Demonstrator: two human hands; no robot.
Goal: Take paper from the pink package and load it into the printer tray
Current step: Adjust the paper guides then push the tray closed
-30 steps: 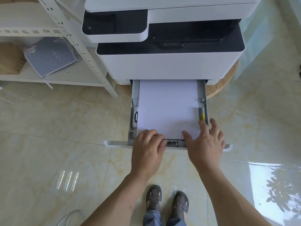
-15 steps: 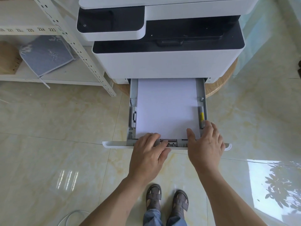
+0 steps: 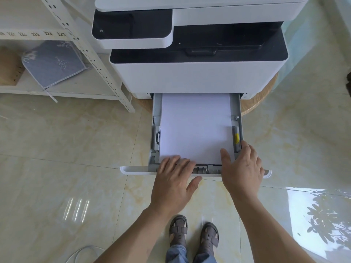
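The white printer (image 3: 190, 76) has its paper tray (image 3: 136, 170) pulled out toward me. A flat stack of white paper (image 3: 195, 126) lies in the tray between the grey side guides. My left hand (image 3: 172, 183) grips the tray's front edge, fingers over the top by the paper's near edge and thumb against the front panel. My right hand (image 3: 243, 171) rests flat on the tray's front right corner, with its thumb on the paper and its fingers by the yellow-marked guide (image 3: 236, 138). The pink package is out of view.
The printer stands on a round wooden stand (image 3: 262, 99) on a glossy tiled floor. A white metal shelf (image 3: 106, 73) holding a blue cushion (image 3: 53, 63) is to the left. A white cable (image 3: 79, 253) loops on the floor. My sandalled feet (image 3: 178, 228) are below the tray.
Both hands have slid a little back from the paper toward the tray's front edge. My left thumb has come out against the front panel. The paper lies as before.
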